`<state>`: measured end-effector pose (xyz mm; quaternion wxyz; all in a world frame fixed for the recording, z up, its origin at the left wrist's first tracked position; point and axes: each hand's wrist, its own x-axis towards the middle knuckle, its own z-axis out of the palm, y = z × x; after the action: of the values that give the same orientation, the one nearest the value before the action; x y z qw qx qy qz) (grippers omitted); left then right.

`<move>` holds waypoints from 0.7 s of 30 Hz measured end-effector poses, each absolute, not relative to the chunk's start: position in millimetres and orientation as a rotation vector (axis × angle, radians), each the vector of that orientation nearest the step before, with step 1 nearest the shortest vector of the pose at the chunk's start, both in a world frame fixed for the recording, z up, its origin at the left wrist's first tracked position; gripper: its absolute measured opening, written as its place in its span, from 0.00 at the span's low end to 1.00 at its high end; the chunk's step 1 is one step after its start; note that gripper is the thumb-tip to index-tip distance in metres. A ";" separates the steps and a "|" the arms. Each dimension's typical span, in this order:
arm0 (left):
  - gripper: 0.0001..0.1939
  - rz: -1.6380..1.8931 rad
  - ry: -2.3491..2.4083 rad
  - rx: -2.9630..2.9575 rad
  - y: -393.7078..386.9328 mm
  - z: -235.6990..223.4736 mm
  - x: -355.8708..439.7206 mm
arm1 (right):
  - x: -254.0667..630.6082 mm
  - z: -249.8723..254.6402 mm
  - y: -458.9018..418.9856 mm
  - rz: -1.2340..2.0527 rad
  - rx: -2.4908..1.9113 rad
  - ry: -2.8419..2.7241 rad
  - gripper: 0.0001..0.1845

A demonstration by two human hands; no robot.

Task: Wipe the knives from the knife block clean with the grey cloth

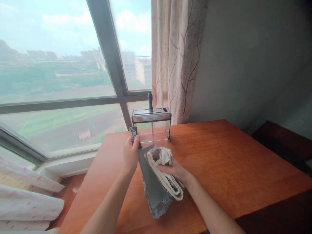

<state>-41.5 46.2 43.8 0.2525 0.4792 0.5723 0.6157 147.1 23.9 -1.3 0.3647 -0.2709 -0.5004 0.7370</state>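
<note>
Left grip (132, 150) pinching dark handle (134, 132), its label unreadable, right grip (173, 169) clasping folded cloth (165, 167).

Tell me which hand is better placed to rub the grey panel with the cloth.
Right, I'd judge: the right hand grips the folded cloth right over the grey panel, while the left hand is at the dark handle.

Surface (219, 156): reddish-brown wood, visible grain, slight sheen, paler on the left. Standing on it, far side, left of middle: metal frame (151, 116), upright, black handle (150, 100) pointing up from its top bar. Thin rods low across the frame.
</note>
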 end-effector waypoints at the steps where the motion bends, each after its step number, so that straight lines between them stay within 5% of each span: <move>1: 0.17 1.693 1.567 1.273 47.3 44.1 -45.6 | 146.9 -1.0 22.9 1.916 -0.716 -1.272 0.27; 13: 0.16 1.584 1.445 1.260 49.9 41.2 -46.9 | 170.1 -6.1 30.8 2.372 -0.665 -0.712 0.25; 21: 0.14 1.706 1.442 1.022 50.9 45.9 -55.0 | 182.7 -4.3 35.0 2.114 -0.516 -0.727 0.28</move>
<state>-55.0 50.9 45.9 0.3358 0.3918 0.5529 0.6542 182.7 35.0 -4.3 0.4113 -0.2048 -0.2888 0.8399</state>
